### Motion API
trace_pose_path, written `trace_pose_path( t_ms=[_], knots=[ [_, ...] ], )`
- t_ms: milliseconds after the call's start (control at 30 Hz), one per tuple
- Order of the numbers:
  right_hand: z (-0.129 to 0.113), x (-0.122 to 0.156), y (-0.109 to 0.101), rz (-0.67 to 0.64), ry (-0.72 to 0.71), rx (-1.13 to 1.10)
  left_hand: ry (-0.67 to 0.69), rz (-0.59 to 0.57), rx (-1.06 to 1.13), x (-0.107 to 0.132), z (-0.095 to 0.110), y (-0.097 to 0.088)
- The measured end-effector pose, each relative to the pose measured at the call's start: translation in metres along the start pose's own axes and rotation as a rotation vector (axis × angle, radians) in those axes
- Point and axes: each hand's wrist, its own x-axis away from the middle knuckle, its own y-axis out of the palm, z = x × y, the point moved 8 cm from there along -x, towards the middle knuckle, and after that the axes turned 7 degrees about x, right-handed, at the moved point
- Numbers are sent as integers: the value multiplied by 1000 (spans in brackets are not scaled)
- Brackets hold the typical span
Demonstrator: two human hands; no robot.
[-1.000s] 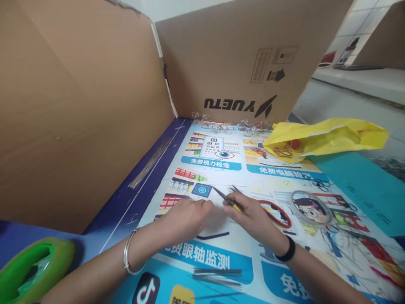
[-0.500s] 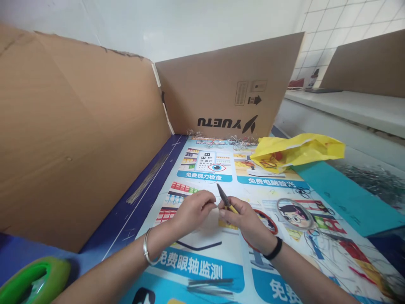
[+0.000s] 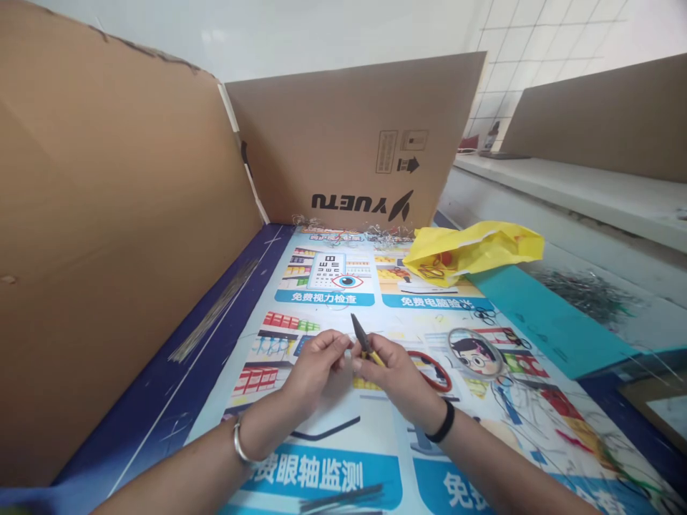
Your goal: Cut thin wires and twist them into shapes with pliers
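Note:
Over the middle of the printed sheet, my right hand (image 3: 383, 365) is closed round a pair of pliers (image 3: 361, 335) with yellow handles, its dark jaws pointing up and away. Just left of it, my left hand (image 3: 325, 357) pinches with thumb and fingertips; what lies between them is too small to make out. The fingertips of both hands nearly meet. Below them on the sheet lies a bundle of thin grey strips (image 3: 343, 499), partly cut off by the frame's lower edge.
Cardboard panels (image 3: 343, 143) wall off the left and back. A yellow bag (image 3: 477, 250) lies at the back right, near a teal sheet (image 3: 552, 322) and a heap of wire scraps (image 3: 585, 297). More thin strips (image 3: 215, 311) lie along the left.
The view has turned slightly right, so the scene sits further left. My left fingers have shifted their pinch near the pliers; the right hand still holds the pliers. The green ring has nearly left view.

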Motion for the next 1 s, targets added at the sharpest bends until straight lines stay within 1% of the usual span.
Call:
trace_pose_path(
  t_ms=[67,133,167,233,300,367,433,467,600,767,867,1000],
  knots=[
    [-2,-1,-2,13,-24,89,33,33,-19,-2,3,-4],
    [-7,-1,-10,80,-81,262,62,87,11,-3,6,-10],
    [-12,-1,-17,135,-139,383,62,112,59,-4,6,-13],
    [-28,2,-27,248,-306,658,29,136,181,-6,4,-16],
    [-40,7,-31,320,-475,932,-11,143,264,-7,1,-18],
    [-42,8,-28,319,-572,1189,-31,156,280,-8,-1,-20],
    [-39,8,-26,298,-608,1384,-34,171,285,-10,-2,-22],
    [-38,7,-25,294,-617,1447,-34,177,289,-10,-2,-23],
    [-38,9,-23,328,-651,1557,-36,192,297,-11,-2,-24],
    [-40,12,-18,308,-722,1641,-55,208,291,-10,-4,-25],
    [-40,14,-16,307,-754,1672,-61,211,284,-9,-4,-25],
    [-39,14,-14,288,-763,1674,-76,196,274,-8,-4,-22]
  ],
)
